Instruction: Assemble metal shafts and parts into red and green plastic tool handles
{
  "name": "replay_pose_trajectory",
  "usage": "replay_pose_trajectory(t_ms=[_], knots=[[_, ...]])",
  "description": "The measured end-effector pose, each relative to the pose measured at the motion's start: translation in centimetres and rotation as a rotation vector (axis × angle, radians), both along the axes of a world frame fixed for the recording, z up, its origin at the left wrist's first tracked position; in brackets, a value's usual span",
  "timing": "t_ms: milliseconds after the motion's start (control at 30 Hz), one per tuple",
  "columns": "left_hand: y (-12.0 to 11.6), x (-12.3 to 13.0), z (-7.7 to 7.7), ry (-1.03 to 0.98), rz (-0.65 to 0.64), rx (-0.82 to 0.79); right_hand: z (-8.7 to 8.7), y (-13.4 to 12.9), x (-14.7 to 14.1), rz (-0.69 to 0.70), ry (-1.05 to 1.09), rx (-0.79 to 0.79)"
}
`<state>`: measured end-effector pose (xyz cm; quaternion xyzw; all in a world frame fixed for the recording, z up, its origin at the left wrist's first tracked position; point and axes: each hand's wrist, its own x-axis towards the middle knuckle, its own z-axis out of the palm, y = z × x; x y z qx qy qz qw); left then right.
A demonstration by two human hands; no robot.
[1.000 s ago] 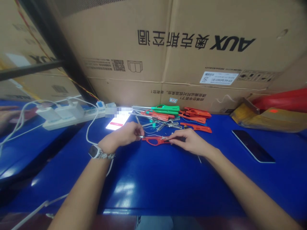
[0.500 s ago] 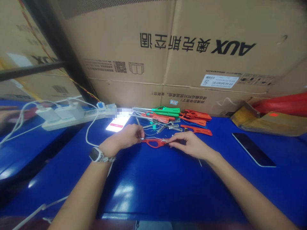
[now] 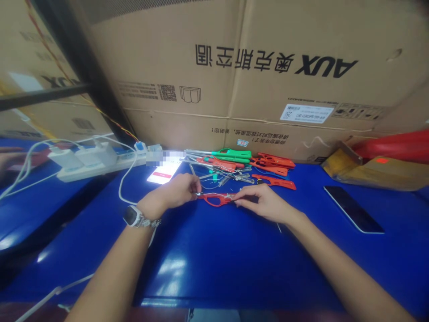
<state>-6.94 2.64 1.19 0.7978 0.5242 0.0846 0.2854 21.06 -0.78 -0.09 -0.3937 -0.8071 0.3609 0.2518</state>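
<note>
Oval-looped red plastic lighter handle [image 3: 224, 197] being held, L end pinched by bare L hand [image 3: 182, 188], fingertips tgthr, R end clamped by bare R hand [image 3: 264, 202].

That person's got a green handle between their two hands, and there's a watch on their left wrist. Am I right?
Nearly! The handle between the left hand and the right hand is red, not green; the head view shows it. The watch really is on the left wrist.
</note>
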Motion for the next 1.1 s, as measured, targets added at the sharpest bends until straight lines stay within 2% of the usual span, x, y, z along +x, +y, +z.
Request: replay_pose_trajectory(t_ms=[267,400,633,767,933,1100], knots=[[-0.4,0.7,0.2,-0.009,-0.016,0.014,-0.4,0.0,-1.1,0.044,-0.027,0.097],[-0.5,0.8,0.2,-0.020,-0.049,0.013,-0.7,0.0,-1.6,0.023,-0.035,0.135],[-0.6,1.1,0.6,-0.073,-0.052,-0.008,-1.3,0.1,-1.6,-0.006,0.017,0.090],[-0.6,1.2,0.5,-0.031,-0.073,0.003,-1.4,0.1,-1.7,-0.029,0.043,0.049],[-0.9,2.0,-0.1,0.007,-0.103,0.154,-1.6,0.2,-2.0,-0.073,0.044,0.046],[-1.9,4.0,0.2,-0.050,-0.209,0.273,-1.9,0.2,-1.9,-0.064,0.050,0.104]])
